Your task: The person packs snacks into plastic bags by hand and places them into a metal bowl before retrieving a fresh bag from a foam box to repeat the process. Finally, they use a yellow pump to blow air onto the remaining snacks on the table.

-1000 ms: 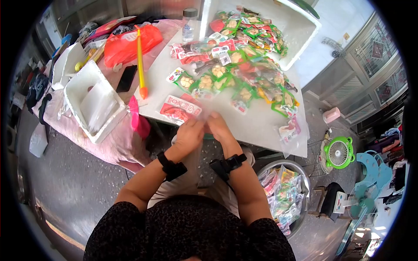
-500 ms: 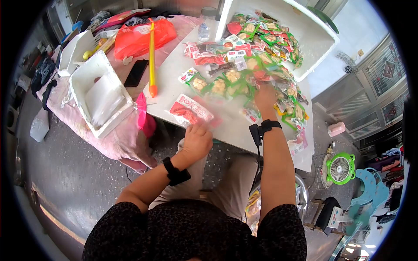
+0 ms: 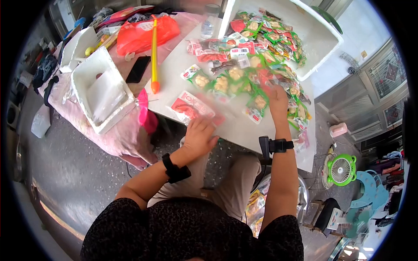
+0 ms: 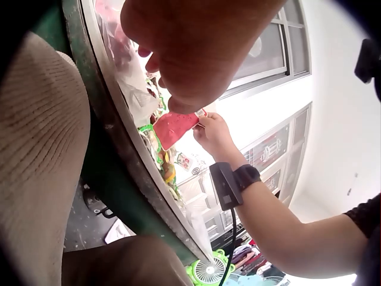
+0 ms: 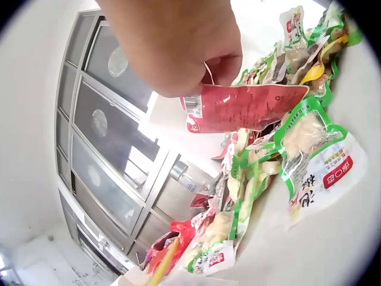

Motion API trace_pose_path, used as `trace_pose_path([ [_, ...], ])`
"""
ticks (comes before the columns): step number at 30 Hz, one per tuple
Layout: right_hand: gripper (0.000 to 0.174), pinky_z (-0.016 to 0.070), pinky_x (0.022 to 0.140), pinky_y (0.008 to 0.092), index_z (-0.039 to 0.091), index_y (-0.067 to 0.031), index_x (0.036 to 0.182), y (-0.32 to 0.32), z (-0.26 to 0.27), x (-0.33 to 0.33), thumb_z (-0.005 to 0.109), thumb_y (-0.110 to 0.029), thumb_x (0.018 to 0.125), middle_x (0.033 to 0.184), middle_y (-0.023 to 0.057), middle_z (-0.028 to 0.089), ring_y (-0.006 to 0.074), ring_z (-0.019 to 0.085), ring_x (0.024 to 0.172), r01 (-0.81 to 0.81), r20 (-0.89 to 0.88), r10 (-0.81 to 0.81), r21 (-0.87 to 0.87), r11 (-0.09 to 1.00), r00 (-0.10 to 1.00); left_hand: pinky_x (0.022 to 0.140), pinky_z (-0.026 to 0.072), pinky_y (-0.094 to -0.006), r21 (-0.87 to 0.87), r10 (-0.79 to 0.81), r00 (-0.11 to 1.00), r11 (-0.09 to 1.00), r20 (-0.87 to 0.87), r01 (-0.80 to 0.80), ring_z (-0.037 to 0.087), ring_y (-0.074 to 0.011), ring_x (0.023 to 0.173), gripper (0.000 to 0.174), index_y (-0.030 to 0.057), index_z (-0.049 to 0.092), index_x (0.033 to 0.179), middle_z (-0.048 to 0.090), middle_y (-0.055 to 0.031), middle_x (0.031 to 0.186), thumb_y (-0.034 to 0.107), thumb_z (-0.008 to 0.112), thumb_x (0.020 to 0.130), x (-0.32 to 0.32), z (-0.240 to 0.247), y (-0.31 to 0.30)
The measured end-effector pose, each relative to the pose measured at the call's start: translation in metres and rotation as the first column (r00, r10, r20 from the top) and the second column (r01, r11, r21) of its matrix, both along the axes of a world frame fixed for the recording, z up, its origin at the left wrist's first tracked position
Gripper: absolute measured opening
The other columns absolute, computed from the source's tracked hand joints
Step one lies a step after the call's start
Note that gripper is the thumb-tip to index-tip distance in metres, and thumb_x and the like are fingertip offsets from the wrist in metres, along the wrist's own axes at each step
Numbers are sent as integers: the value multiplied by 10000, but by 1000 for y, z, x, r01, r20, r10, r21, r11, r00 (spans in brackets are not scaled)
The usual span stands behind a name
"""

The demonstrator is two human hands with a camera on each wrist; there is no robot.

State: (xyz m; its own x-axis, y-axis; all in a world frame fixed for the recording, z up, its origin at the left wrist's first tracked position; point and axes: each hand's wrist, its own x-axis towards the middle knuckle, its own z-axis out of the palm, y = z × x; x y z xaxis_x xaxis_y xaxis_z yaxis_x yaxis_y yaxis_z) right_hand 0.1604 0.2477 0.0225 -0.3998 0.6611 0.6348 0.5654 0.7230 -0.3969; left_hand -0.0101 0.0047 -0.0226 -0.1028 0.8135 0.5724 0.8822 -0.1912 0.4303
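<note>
My right hand is over the right part of the packet pile. It pinches a red packet by one edge, lifted above the others, as the right wrist view shows. In the left wrist view the same red packet hangs from the fingertips. My left hand is at the table's front edge, fingers relaxed and thumb apart. Its fingertips lie at the lower edge of a red-and-white packet with clear plastic around it. Several green-edged packets with pale contents lie below the right hand.
A white foam box full of packets lies tipped at the back of the table. A smaller foam box, a phone and a yellow stick are left. A metal basin with packets stands by the right leg.
Both hands were together at the table's front edge. The right hand has moved right to the pile and now holds a red packet up. The left stays near the red-and-white packet, its fingers loosened.
</note>
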Motion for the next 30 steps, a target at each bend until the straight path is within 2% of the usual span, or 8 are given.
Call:
trace_pose_path([
  [4, 130, 448, 692, 286, 518, 3, 844, -55, 24, 6, 444, 14, 738, 800, 94, 565, 195, 548, 723, -449, -675, -3, -494, 744, 738, 770, 405, -368, -145, -63, 855, 977, 515, 160, 501, -244, 896, 303, 59, 507, 934, 511, -91, 975, 258, 589, 721, 5, 8, 1],
  [8, 183, 427, 773, 289, 515, -14, 845, -108, 26, 17, 419, 73, 717, 890, 104, 561, 215, 530, 885, -676, -779, 61, -499, 542, 624, 731, 444, -331, 18, 155, -253, 822, 955, 570, 539, -187, 860, 371, 80, 443, 1081, 523, -66, 982, 331, 489, 812, 5, 16, 10],
  [15, 294, 387, 839, 305, 486, -17, 942, -184, -13, 29, 413, 135, 701, 1085, 108, 472, 205, 456, 1023, -725, -757, 278, -349, 594, 591, 818, 438, -366, 278, 172, -568, 737, 805, 616, 509, -211, 981, 335, 87, 359, 1164, 462, -104, 1136, 136, 419, 838, 25, 26, 8],
  [17, 336, 395, 835, 323, 437, -45, 1056, -194, -42, 34, 426, 85, 747, 1129, 87, 439, 203, 452, 1028, -563, -782, -22, -467, 682, 623, 841, 427, -374, 272, 92, -514, 762, 853, 587, 505, -215, 988, 338, 87, 360, 1162, 466, -97, 1130, 113, 426, 832, 27, 15, 9],
  [20, 295, 411, 824, 342, 421, -42, 1092, -212, -19, 39, 428, 5, 800, 1123, 77, 448, 196, 468, 1011, -928, -870, -390, -362, 89, 302, 799, 439, -324, 158, 77, -402, 839, 913, 520, 524, -189, 936, 304, 45, 396, 1109, 507, -83, 1047, 98, 446, 815, 38, 25, 5],
  [23, 280, 421, 831, 358, 405, -2, 1110, -217, -44, 34, 409, -74, 840, 1116, 116, 467, 219, 493, 997, -873, -870, -334, -443, 202, 364, 750, 440, -292, 81, 83, -271, 836, 959, 543, 516, -156, 903, 275, 71, 436, 1072, 512, -48, 1009, 102, 487, 803, 52, 11, 5],
  [26, 289, 410, 858, 355, 399, 26, 1116, -210, -48, 36, 387, -42, 835, 1108, 139, 481, 237, 491, 1011, -817, -876, -353, -451, 360, 328, 764, 430, -295, 20, -147, 168, 807, 975, 590, 511, -147, 896, 304, 76, 434, 1100, 518, -40, 1018, 141, 510, 813, 47, -7, 12],
  [30, 272, 432, 811, 332, 419, 26, 1096, -207, -40, 49, 388, -25, 831, 1075, 129, 501, 221, 518, 957, -790, -875, -365, -458, 408, 318, 862, 354, -372, 6, -42, 999, 999, 8, 42, 437, -258, 1004, 436, 40, 483, 1046, 469, -103, 1074, 223, 629, 678, 5, 9, 18],
])
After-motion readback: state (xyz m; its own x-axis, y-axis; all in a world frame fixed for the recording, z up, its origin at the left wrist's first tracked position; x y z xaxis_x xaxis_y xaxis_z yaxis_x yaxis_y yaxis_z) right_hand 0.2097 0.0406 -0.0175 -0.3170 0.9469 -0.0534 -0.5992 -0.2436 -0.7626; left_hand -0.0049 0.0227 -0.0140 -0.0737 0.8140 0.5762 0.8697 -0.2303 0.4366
